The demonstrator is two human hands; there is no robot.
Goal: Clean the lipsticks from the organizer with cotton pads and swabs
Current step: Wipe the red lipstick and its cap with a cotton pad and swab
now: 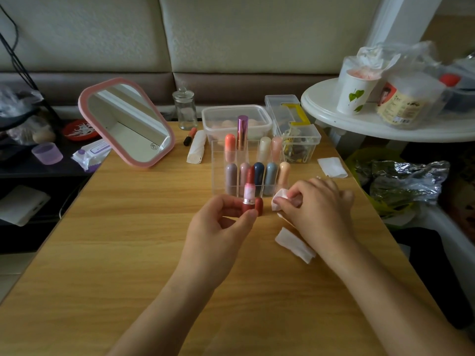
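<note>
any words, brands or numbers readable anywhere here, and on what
No text reads clearly.
pink mirror: small round logo at its lower corner, too small to read.
wipes pack: purple label, blurred.
lidded jar: yellow label, print blurred.
paper cup: green leaves only, no words.

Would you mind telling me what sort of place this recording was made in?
Most likely a home living room: a cushioned sofa back runs behind the wooden table, which holds a pink vanity mirror and a clear lipstick organizer.
</note>
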